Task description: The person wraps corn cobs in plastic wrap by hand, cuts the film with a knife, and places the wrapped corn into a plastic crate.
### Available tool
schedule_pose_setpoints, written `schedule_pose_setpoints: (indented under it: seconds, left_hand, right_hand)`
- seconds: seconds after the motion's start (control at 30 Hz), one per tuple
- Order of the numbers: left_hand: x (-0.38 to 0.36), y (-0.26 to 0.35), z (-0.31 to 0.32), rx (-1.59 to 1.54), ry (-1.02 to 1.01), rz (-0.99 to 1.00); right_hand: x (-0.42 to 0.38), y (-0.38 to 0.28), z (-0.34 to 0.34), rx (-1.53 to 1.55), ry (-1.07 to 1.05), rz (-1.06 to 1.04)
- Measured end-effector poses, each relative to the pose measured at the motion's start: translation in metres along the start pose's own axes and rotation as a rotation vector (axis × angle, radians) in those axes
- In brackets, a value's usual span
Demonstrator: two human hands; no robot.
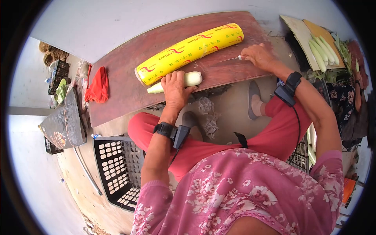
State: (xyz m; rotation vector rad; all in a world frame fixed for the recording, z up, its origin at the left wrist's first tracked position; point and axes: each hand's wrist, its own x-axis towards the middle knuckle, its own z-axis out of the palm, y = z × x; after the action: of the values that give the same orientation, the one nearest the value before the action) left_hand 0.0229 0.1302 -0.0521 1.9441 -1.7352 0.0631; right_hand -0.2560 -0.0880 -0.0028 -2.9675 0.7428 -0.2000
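My left hand (175,89) is wrapped over a pale green, thick vegetable stem (192,79), which looks like celtuce, and presses it to the front part of the reddish-brown board (129,92). Part of the stem is hidden under my fingers. In my right hand (258,56) is a knife (239,58) with a white handle end; its thin blade points left over the board, apart from the stem. Just behind the stem lies a large yellow roll of cling film (192,51) with red and green print, set aslant.
A red cloth (98,85) lies at the board's left end. Below it stands a black plastic crate (113,168). Several pale green stems (323,51) rest on boards at the right. Crumpled clear plastic (209,117) is on the floor between my feet. Another person's arm (357,92) shows at far right.
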Motion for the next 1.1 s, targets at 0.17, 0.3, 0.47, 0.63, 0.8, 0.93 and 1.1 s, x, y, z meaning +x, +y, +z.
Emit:
schedule_pose_setpoints:
  seconds: [0.17,0.3,0.47,0.63,0.8,0.93,1.1]
  left_hand:
    - [-0.007,0.004,-0.005,0.016,-0.096,0.053]
    - [-0.011,0.006,-0.009,0.083,-0.155,0.093]
    - [0.004,0.001,-0.011,0.099,-0.287,0.103]
    - [0.004,0.002,-0.013,0.144,-0.340,0.071]
    - [0.001,0.001,-0.008,0.117,-0.280,0.076]
    - [0.004,0.004,-0.015,0.116,-0.359,0.036]
    - [-0.001,0.001,-0.016,0.102,-0.332,0.101]
  right_hand:
    - [-0.023,0.023,0.013,0.428,-0.103,0.219]
    - [-0.022,0.027,0.036,0.269,-0.053,0.192]
    - [-0.011,-0.002,0.020,-0.084,-0.155,0.291]
    - [0.009,-0.058,0.021,0.206,-0.027,-0.029]
    - [0.024,-0.160,0.040,0.191,0.080,-0.200]
    - [0.043,-0.182,0.063,0.150,0.014,-0.080]
    - [0.045,-0.172,0.068,0.088,0.101,-0.210]
